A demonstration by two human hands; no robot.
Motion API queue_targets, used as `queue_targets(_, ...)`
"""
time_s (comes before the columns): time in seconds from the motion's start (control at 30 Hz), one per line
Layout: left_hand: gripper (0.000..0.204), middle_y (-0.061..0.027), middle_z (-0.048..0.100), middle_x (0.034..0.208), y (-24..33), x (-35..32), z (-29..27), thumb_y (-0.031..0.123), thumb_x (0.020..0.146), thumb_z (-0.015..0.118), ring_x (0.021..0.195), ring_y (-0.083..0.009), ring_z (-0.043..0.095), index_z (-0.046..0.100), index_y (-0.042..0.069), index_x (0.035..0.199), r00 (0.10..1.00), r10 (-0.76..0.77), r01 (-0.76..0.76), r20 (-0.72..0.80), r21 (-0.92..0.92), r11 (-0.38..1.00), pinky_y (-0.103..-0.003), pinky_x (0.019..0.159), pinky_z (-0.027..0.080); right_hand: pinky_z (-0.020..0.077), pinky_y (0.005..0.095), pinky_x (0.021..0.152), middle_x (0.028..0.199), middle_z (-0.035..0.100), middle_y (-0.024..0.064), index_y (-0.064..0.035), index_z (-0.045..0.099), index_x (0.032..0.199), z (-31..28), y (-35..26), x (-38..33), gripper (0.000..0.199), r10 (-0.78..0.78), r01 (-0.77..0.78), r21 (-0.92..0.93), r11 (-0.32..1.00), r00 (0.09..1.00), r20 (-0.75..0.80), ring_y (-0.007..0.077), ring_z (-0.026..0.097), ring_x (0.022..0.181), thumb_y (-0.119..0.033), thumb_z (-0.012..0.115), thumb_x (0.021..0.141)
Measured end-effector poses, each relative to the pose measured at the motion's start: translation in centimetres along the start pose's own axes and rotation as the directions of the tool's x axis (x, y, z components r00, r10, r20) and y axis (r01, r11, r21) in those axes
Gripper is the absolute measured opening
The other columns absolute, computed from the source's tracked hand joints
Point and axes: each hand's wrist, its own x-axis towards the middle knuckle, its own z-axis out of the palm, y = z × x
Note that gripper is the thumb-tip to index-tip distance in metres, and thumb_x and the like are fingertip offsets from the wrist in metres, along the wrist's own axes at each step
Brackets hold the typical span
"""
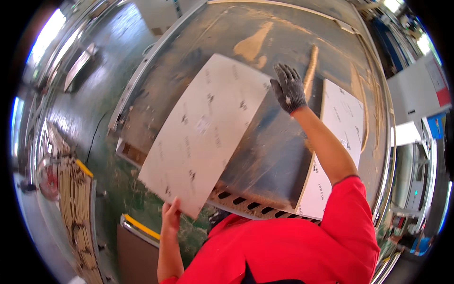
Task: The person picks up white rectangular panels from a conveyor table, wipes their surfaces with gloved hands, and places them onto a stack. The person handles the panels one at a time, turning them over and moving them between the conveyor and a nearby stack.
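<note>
A large white rectangular panel [208,128] with printed marks is tilted across the left part of the dark work table. Its near end juts past the table's front edge. My bare left hand [171,215] grips that near edge, thumb on top and the other fingers mostly hidden. My right hand [288,89], in a dark grey glove, is held just beside the panel's far right corner. Its fingers are stretched out and nothing is in them; whether it touches the corner I cannot tell. A second white panel [343,113] lies flat to the right, below my right forearm.
Sawdust [255,42] and a long wood-coloured strip [311,68] lie on the table [189,75]. Slots [253,205] run along its front edge. At the left stand a stack of thin boards [75,213] and a brown board [137,253] by a yellow-edged frame.
</note>
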Motion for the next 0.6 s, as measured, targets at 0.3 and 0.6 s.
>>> queue_targets(0.3,0.030,-0.0111,0.072,0.102,-2.7,-1.5,13.7,0.027,0.104,0.054,0.082,-0.0163,0.068,0.060,-0.001,0.115,0.692,-0.345,0.027,0.635,0.454,0.891,-0.030,0.077,0.054,0.0293,0.0530,0.116,0.146,0.047,0.0236,-0.0015,0.050,0.140,-1.9,-14.4,-7.3,0.056,-0.082,0.036,0.212,0.977,0.974,0.213,0.0422,0.043,0.135,-0.032,0.058,0.095)
queue_targets(0.6,0.023,-0.0054,0.070,0.097,11.0,2.5,11.0,0.026,0.100,0.059,0.086,-0.0149,0.065,0.066,0.006,0.108,0.858,0.204,-0.491,0.471,0.637,0.595,-0.033,0.075,0.053,0.0174,0.0504,0.123,0.152,0.041,0.0228,-0.0005,0.050,0.142,-5.4,-28.6,-14.7,0.061,-0.009,-0.092,0.271,0.958,0.936,0.352,0.0396,0.034,0.144,-0.041,0.054,0.095)
